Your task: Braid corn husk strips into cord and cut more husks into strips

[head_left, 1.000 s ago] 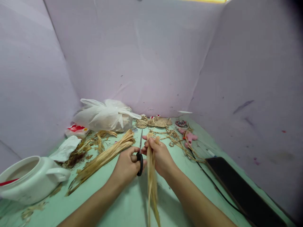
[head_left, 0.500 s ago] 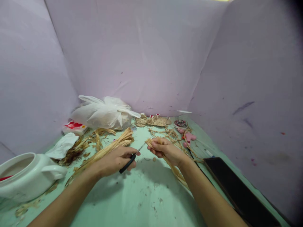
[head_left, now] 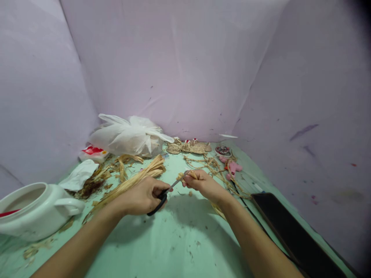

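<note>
My left hand (head_left: pixel 145 195) is closed around the black handles of a pair of scissors (head_left: pixel 158 206). The blades point up and right and reach the tip of a dried fibre strip (head_left: pixel 182 177), which looks like corn husk. Pinched in my right hand (head_left: pixel 204 183) is that strip, and its tail (head_left: pixel 218 210) hangs beneath my right wrist. Whether the blades are apart cannot be made out. Beside my left hand lies a long bundle of straw-coloured dried husk (head_left: pixel 136 177) on the green table (head_left: pixel 174 239).
At the left stand a white pot (head_left: pixel 43 216), a crumpled tissue (head_left: pixel 79 175) and dark fibre scraps. A white plastic bag (head_left: pixel 130 135) and woven pieces (head_left: pixel 197 146) sit at the back. Rightward are braided cord (head_left: pixel 208 164), a pink glue gun (head_left: pixel 232 168) and a dark flat slab (head_left: pixel 290 227).
The scissors have moved up and right, so their blades now overlap the strip's end by my right fingers. The whole view has shifted slightly.
</note>
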The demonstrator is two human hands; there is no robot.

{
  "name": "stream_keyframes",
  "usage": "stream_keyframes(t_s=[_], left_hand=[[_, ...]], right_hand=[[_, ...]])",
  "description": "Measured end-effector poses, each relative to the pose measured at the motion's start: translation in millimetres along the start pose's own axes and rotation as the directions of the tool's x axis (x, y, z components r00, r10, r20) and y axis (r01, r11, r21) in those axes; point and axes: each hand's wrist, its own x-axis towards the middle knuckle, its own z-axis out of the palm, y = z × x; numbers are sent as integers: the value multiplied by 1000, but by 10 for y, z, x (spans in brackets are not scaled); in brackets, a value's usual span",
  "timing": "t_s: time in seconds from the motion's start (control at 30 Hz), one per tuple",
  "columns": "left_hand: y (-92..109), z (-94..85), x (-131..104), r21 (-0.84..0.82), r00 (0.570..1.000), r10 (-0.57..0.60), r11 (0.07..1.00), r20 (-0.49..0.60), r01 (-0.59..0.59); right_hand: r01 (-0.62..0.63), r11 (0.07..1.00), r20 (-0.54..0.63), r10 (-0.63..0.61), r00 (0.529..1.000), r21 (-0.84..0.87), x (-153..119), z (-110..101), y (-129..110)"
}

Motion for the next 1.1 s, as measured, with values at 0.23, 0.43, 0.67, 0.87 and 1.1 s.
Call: stream_keyframes(t_s=[0.23,0.43,0.67,0.87,1.1], left_hand=[[-133,72,85,-56,987,-85,994,133,93],[-131,-103,138,-27,996,-61,998,-60,59],[-304,-865,-29,472,617,-41,605,-786,642],[-692,-757,167,458,591,-128,509,-797,728],[-606,-760,167,484,603,-59,536,-796,691]], right_hand=[[-7,999,-7,7,1000,-40,18,-20,34],[-101,995,19,101,995,-21,-4,8,-26],[-51,997,-117,58,991,63,13,50,-66],[-51,995,-127,61,990,83,31,100,-74],[-107,980,-157,134,979,168,11,153,-130]])
